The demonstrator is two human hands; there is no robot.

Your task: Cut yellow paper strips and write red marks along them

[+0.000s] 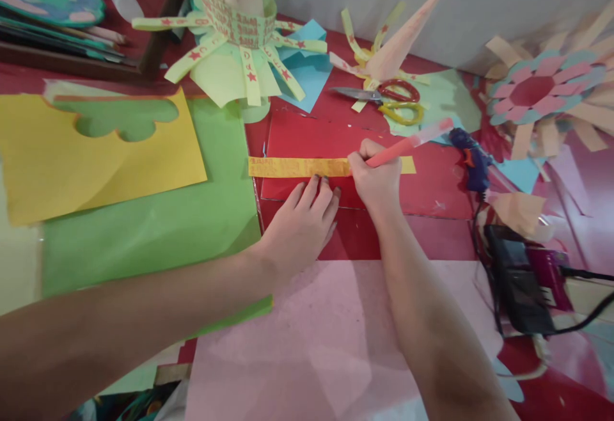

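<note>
A yellow paper strip [288, 167] lies across a red sheet [307, 136], its left part covered with small orange-red marks. My right hand [377, 181] is closed around a red-orange marker [407, 142], its tip down at the strip and hidden by the fingers. Flat beside the strip's lower edge, my left hand [304, 219] rests with fingers stretched out, fingertips touching the strip. Below both hands spreads a pink sheet [316, 338].
Scissors [400, 101], a glue gun [472, 158] and a black device with cables [518, 280] stand right. Paper cone crafts [244, 24] line the back. Yellow [119, 171] and green sheets [158, 235] lie left, below a brown tray [153, 43].
</note>
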